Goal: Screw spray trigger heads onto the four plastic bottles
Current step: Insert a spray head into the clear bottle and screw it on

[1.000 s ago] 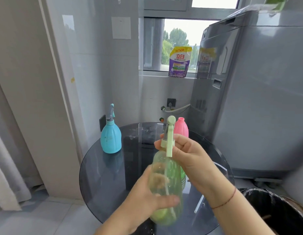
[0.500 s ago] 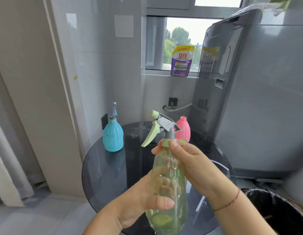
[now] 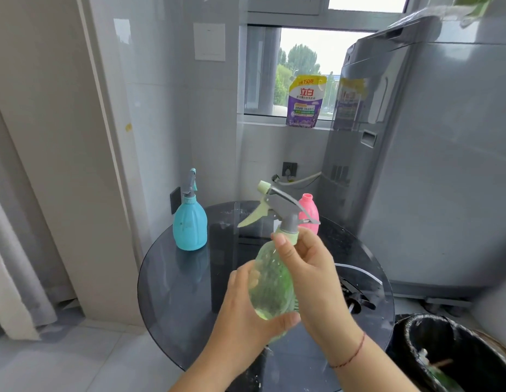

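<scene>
I hold a translucent green bottle (image 3: pixel 270 281) upright over the round glass table (image 3: pixel 184 281). My left hand (image 3: pixel 246 315) wraps its body from below. My right hand (image 3: pixel 311 267) pinches the pale green collar of the grey-and-green spray trigger head (image 3: pixel 277 205) seated on the bottle's neck, nozzle pointing left. A blue bottle (image 3: pixel 189 222) with a trigger head fitted stands at the table's far left. A pink bottle (image 3: pixel 310 213) with an open neck stands at the far side, partly hidden behind the trigger head.
A grey washing machine (image 3: pixel 433 165) stands right of the table. A black bin (image 3: pixel 455 352) with a liner sits at the lower right. A purple detergent pouch (image 3: pixel 305 101) leans on the window sill. A thin white tube (image 3: pixel 359 271) lies on the glass by my right wrist.
The trigger head has turned on the green bottle: a second ago its nozzle faced me, now it points left. My right hand's fingers have shifted down onto the collar.
</scene>
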Available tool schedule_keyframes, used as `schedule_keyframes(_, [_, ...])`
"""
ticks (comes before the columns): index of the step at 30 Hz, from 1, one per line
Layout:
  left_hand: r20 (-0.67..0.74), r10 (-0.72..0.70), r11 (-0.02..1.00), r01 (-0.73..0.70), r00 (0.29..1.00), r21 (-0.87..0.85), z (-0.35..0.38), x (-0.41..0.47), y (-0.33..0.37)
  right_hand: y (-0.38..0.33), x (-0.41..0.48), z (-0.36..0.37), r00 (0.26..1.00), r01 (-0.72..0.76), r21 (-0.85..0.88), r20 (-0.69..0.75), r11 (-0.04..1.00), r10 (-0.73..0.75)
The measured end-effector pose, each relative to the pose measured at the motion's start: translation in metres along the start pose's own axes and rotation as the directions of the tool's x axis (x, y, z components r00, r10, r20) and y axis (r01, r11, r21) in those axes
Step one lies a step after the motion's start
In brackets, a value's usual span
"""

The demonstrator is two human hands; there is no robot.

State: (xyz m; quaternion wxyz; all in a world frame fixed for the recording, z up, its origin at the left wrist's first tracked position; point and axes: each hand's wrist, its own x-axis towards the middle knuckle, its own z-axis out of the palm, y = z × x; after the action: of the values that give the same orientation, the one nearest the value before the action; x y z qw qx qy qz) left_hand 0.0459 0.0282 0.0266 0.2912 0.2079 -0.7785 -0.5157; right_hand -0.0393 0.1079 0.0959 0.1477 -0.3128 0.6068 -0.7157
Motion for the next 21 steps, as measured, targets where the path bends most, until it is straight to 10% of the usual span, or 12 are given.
schedule_keyframes(6, [0.002, -0.066, 0.981, 0.066, 0.998, -0.180, -0.037, 0.031, -0.005, 0.024, 0.010, 0.006, 0.890, -0.236, -0.012, 0.398, 0.972, 0.222])
schedule_keyframes(21, [-0.405, -0.143, 0.972, 0.205, 0.903, 0.114, -0.027, 0.153, -0.051, 0.114, 0.146, 0.095, 0.977, -0.212, -0.258, -0.069, 0.943, 0.201])
